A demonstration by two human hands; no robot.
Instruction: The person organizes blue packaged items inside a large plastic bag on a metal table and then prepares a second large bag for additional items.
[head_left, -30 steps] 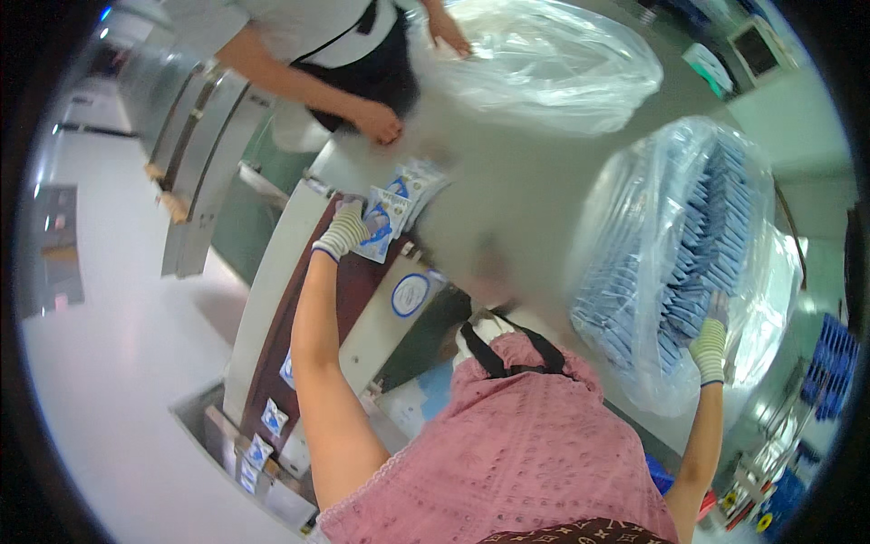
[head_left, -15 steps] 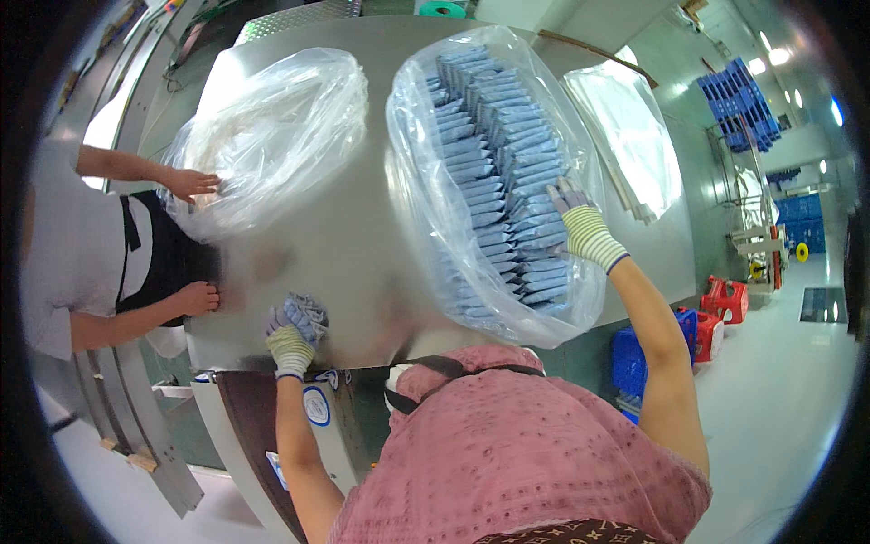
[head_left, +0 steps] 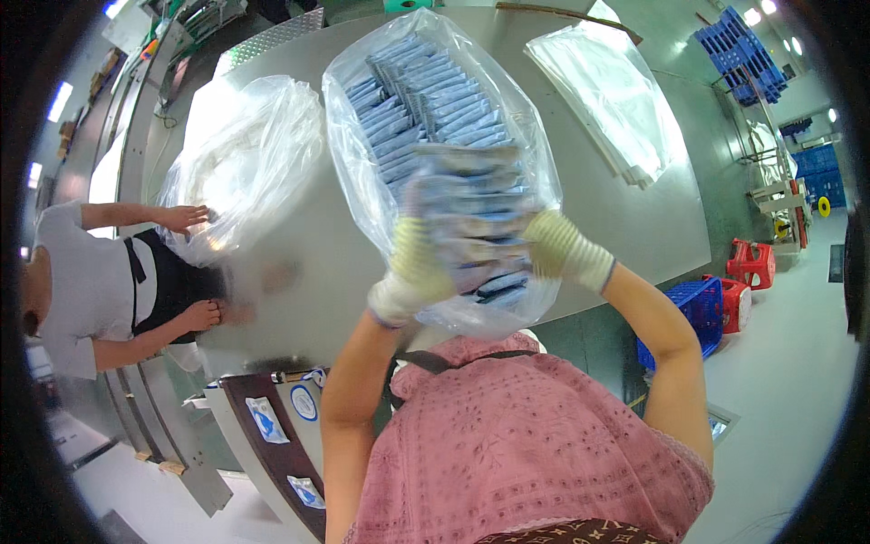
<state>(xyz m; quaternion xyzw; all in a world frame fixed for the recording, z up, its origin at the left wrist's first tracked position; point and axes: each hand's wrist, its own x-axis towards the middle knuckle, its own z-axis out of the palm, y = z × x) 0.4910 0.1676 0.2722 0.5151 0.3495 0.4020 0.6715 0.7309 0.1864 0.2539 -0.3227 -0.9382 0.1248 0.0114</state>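
A large clear plastic bag (head_left: pixel 343 113) lies open on the metal table, filled with rows of flat blue packets (head_left: pixel 458 86). Over its near end, a stack of blue packets (head_left: pixel 476 204) is squeezed between my two gloved hands, smeared by motion. My left hand (head_left: pixel 419 267), in a pale yellow-striped glove, presses on the stack's left side. On the opposite side my right hand (head_left: pixel 560 247), gloved alike, closes against it. Blur hides the fingertips, and whether the stack touches the packets below I cannot make out.
Another clear plastic bag (head_left: pixel 258 154) lies at the left, with a co-worker's hand (head_left: pixel 186 218) on it. Flat white plastic sheets (head_left: pixel 607 100) lie at the right of the metal table (head_left: pixel 299 317). A blue crate (head_left: pixel 684 317) and red stools (head_left: pixel 752 263) stand beyond the right edge.
My left hand has come from the table's near left, where a crumpled grey-blue thing was, to the bag. My right hand has moved nearer me. A stack of packets is now between both hands.
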